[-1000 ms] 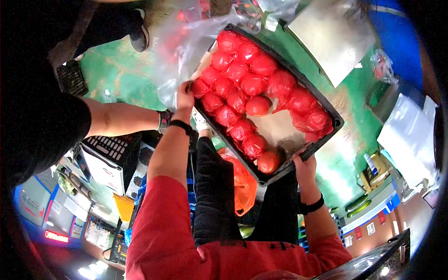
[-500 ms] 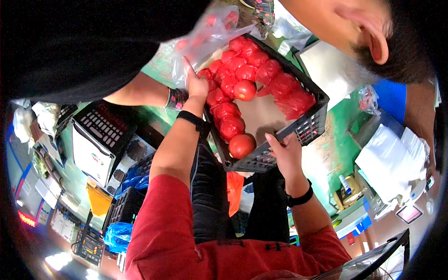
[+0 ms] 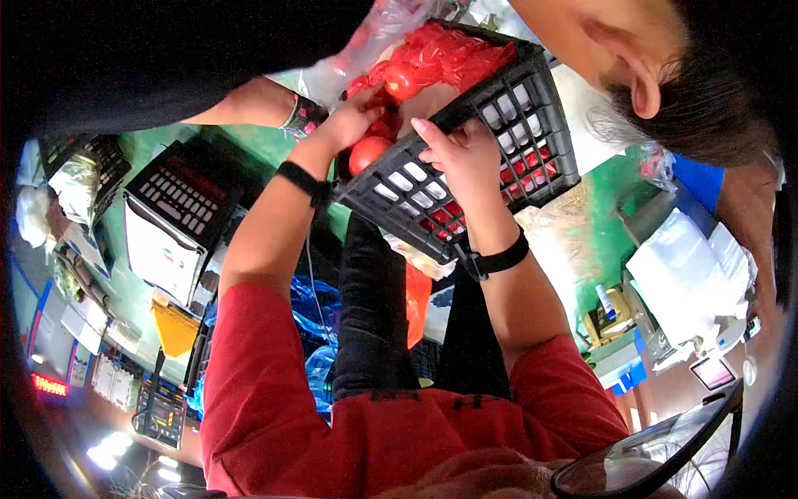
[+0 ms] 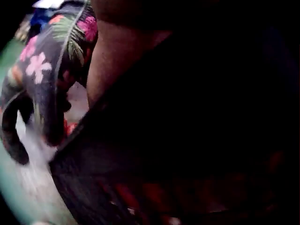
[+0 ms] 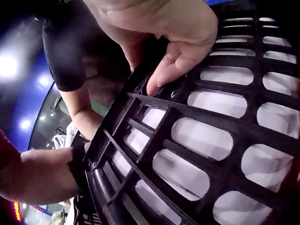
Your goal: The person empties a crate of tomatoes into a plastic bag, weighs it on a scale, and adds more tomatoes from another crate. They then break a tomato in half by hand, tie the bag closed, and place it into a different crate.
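A black plastic crate (image 3: 501, 86) is tilted up steeply on the near side, its slotted wall facing me. My right hand (image 3: 467, 166) grips its near rim, thumb on top; the right wrist view shows the same hand (image 5: 173, 51) over the slots. Over the crate's left side reaches my left hand (image 3: 353, 125), its fingers in among the tomatoes; I cannot tell whether they hold anything. Two bare tomatoes show, one (image 3: 368, 155) near that hand and another (image 3: 400, 81) farther in. Red plastic-wrapped tomatoes (image 3: 457, 58) lie toward the far end. The left wrist view is mostly dark.
Another person leans in from the far side, a floral-patterned glove (image 4: 42, 70) close to the crate edge. A clear plastic bag (image 3: 370, 41) hangs at the crate's far left. A second black crate (image 3: 179, 200) stands at left, white plastic sheets (image 3: 686, 279) at right.
The other person has bent in over the crate. The crate's near side has been raised, tipping it away from me. My left hand has moved from the left rim in over the tomatoes.
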{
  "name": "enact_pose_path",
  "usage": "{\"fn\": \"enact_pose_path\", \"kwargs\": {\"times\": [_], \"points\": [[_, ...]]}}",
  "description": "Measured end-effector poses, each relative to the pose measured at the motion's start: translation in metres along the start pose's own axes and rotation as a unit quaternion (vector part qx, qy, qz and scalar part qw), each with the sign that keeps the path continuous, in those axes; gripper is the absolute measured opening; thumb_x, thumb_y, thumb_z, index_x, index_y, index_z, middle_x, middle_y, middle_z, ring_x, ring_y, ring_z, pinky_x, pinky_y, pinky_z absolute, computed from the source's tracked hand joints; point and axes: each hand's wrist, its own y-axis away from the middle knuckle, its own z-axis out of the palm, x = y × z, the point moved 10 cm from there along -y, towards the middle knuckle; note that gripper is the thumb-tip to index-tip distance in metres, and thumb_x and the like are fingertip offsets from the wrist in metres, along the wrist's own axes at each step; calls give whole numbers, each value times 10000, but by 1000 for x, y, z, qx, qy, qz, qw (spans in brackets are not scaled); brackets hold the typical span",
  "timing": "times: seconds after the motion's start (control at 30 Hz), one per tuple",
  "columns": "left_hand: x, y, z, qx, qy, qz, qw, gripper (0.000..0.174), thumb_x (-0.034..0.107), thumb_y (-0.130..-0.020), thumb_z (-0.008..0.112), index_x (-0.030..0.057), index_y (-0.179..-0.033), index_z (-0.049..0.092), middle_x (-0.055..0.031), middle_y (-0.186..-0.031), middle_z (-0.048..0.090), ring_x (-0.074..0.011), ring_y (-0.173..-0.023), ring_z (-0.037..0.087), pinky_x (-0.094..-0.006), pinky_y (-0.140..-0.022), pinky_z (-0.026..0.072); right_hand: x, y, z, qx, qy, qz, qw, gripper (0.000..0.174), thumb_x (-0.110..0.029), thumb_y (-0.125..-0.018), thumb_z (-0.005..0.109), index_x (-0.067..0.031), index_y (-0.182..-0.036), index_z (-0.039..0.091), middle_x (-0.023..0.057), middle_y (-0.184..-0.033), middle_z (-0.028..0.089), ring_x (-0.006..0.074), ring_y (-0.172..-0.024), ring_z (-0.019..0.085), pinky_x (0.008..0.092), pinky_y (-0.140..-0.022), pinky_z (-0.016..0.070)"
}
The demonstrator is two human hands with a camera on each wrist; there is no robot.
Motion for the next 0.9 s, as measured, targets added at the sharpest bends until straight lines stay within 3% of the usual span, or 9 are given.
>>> {"fn": "enact_pose_path", "kwargs": {"times": [0.17,0.27,0.3,0.37,0.43,0.57,0.73,0.83,0.9], "points": [[-11,10,-3,-12,-41,-9,999,467,186,-843,488,66,-1278,366,-189,-1236,442,-296,-1119,454,-332,-923,366,13,3,-4,-14,-23,29,999,266,-194,-704,711,-11,-749,523,30,-644,565,73,-506,547,156,-438,405],[-63,-30,8,14,118,61,991,396,173,-831,483,44,-1202,436,-205,-1170,482,-330,-1069,474,-346,-900,383,15,10,-9,-12,-80,11,997,238,-164,-717,704,-16,-747,520,30,-644,571,62,-500,535,154,-438,413],[-35,-25,4,16,114,66,991,396,173,-831,483,44,-1202,436,-205,-1170,482,-330,-1069,474,-346,-900,383,17,11,-11,-4,-92,15,996,237,-160,-717,706,-17,-751,520,26,-641,571,58,-496,530,153,-439,417],[85,13,-5,90,-139,205,965,375,161,-807,497,44,-1161,467,-200,-1122,508,-334,-1025,496,-348,-883,392,16,10,-12,-16,-109,16,994,236,-153,-723,701,-11,-771,520,33,-658,575,59,-514,536,164,-463,447],[97,21,3,37,-92,170,980,394,156,-771,517,68,-1154,483,-192,-1102,517,-336,-1029,492,-365,-891,387,23,11,-10,-39,-90,26,995,236,-150,-735,689,0,-784,514,47,-688,580,71,-541,549,180,-490,470],[128,67,35,-104,-194,283,934,502,48,-704,555,80,-1194,453,-171,-1187,471,-316,-1098,453,-360,-934,360,23,16,-16,-30,-115,38,992,249,-118,-710,708,9,-795,512,46,-711,587,70,-600,552,202,-530,480],[99,48,16,-20,-209,254,944,692,31,-587,676,144,-1207,391,-149,-1121,504,-321,-1031,490,-380,-875,407,31,21,-23,-21,-149,22,988,244,-120,-701,719,3,-761,516,41,-657,588,72,-575,553,192,-512,435],[44,0,-41,132,-330,52,933,461,72,-700,561,84,-1146,446,-142,-1044,545,-319,-956,527,-373,-830,432,36,20,-25,-25,-118,10,993,253,-142,-687,731,-7,-718,520,41,-637,595,69,-558,550,194,-504,431],[74,-2,-36,150,-350,125,916,419,68,-712,525,77,-1126,464,-139,-1035,551,-318,-956,528,-374,-832,430,44,18,-29,-12,-88,-9,996,286,-183,-673,743,-6,-699,519,51,-620,598,76,-551,554,210,-499,431]]}}
